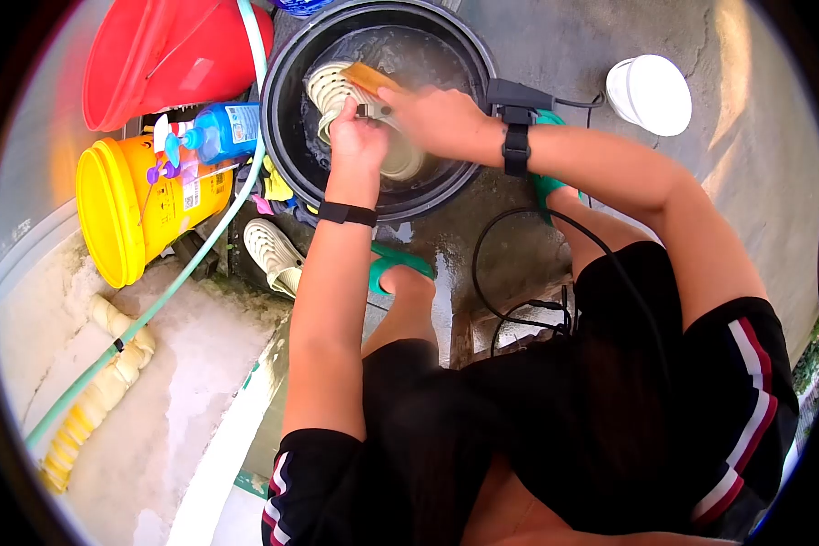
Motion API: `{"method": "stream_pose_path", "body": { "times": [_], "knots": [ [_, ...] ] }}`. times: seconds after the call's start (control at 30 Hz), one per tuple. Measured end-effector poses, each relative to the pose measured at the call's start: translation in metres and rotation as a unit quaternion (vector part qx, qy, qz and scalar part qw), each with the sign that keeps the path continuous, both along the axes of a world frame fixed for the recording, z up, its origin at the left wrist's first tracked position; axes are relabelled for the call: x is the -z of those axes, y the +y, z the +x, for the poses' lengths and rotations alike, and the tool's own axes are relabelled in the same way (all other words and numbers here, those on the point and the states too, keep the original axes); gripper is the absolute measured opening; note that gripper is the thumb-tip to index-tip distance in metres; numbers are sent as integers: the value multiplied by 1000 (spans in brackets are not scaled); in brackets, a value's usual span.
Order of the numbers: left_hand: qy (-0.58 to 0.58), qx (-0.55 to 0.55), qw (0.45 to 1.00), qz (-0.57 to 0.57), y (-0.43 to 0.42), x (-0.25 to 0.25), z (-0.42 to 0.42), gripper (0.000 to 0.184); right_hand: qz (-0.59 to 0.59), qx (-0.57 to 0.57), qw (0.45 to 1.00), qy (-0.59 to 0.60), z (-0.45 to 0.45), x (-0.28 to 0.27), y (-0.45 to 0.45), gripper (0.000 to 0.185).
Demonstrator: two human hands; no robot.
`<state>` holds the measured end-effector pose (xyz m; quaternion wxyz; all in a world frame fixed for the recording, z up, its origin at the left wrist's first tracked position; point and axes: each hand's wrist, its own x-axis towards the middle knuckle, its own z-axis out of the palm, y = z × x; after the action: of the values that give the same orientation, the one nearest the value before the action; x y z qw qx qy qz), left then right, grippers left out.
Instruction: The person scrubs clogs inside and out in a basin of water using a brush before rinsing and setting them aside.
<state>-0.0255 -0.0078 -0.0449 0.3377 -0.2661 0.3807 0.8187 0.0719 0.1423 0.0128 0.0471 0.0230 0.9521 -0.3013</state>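
A cream, ridged clog (326, 91) is tilted over dark, sudsy water inside a round black tub (287, 173). My left hand (359, 146) is closed around the clog near its middle, and part of the shoe is hidden behind the fingers. From the right, my right hand (432, 116) grips a brush with a wooden back (368, 78), pressed against the clog; motion blurs this hand and the bristles are hidden. A second cream clog (271, 253) lies on the ground outside the tub, by my left forearm.
Left of the tub stand a red bucket (173, 68), a yellow bucket (109, 214) and a blue bottle (227, 132). A pale green hose (196, 259) runs past them. A white container (649, 95) sits at the right. Black cable (475, 264) loops near my legs.
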Motion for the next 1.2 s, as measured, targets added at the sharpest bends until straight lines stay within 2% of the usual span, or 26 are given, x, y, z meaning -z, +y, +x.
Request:
{"method": "stream_pose_path", "body": {
  "times": [0.07, 0.1, 0.2, 0.23, 0.33, 0.37, 0.4, 0.5, 0.53, 0.57, 0.67, 0.73, 0.8, 0.87, 0.9, 1.0, 1.03, 1.07, 1.13, 1.2],
  "knots": [
    [-121, -45, 990, 58, -7, -17, -7, 52, -26, -16, 999, 14, 47, -29, -25, 55],
    [-139, -58, 987, 55, -5, -19, -2, 52, -12, -22, 999, -24, 52, -37, -25, 55],
    [-16, 29, 999, -29, 3, -16, 13, 51, 27, 29, 998, 54, 2, 13, 0, 43],
    [-32, 29, 999, -25, 9, -29, 16, 47, 32, 26, 997, 58, -10, 15, 5, 43],
    [-55, 18, 998, -16, 6, -39, 12, 43, -24, 32, 998, 57, 13, -8, -15, 44],
    [-45, 28, 999, -9, -1, -32, 7, 41, -28, -3, 1000, -4, 30, -26, -17, 52],
    [-18, 43, 999, -24, -4, -31, 6, 41, -46, -4, 999, -4, 46, -35, -20, 53],
    [41, 88, 994, -53, -10, -16, 17, 42, 3, 1, 1000, 9, 28, -17, -7, 55],
    [24, 89, 995, -46, -8, -20, 23, 43, 12, 19, 1000, 9, 4, -12, 0, 56],
    [14, 90, 995, -37, -2, -28, 24, 43, 62, 40, 996, 47, -10, 4, 2, 41],
    [-11, 95, 994, -56, -4, -27, 19, 43, 1, 59, 998, 8, -11, 17, -7, 42],
    [9, 92, 994, -65, -7, -33, 18, 43, -71, 20, 997, 3, 31, -10, -16, 46],
    [17, 108, 991, -78, -15, -20, 19, 40, -27, 6, 999, -28, 48, -21, -16, 44],
    [34, 129, 984, -114, -5, -24, 24, 38, -2, 47, 998, 49, 15, 3, -2, 45],
    [39, 125, 989, -70, 0, -28, 24, 35, 37, 38, 998, 40, -6, 16, 5, 45],
    [6, 100, 990, -96, -2, -22, 18, 34, -3, 54, 999, -5, -16, 17, -8, 47],
    [12, 99, 991, -86, -7, -19, 17, 35, -48, 23, 998, -21, 2, 3, -15, 47],
    [17, 106, 991, -80, -15, -11, 11, 35, -60, 12, 998, 14, 24, -3, -25, 47],
    [19, 119, 990, -75, -25, -13, 7, 35, -39, -14, 997, -65, 46, -26, -25, 51],
    [36, 126, 985, -115, -19, -13, 18, 34, -17, 10, 999, -29, 21, -2, -12, 54]
  ]
}}
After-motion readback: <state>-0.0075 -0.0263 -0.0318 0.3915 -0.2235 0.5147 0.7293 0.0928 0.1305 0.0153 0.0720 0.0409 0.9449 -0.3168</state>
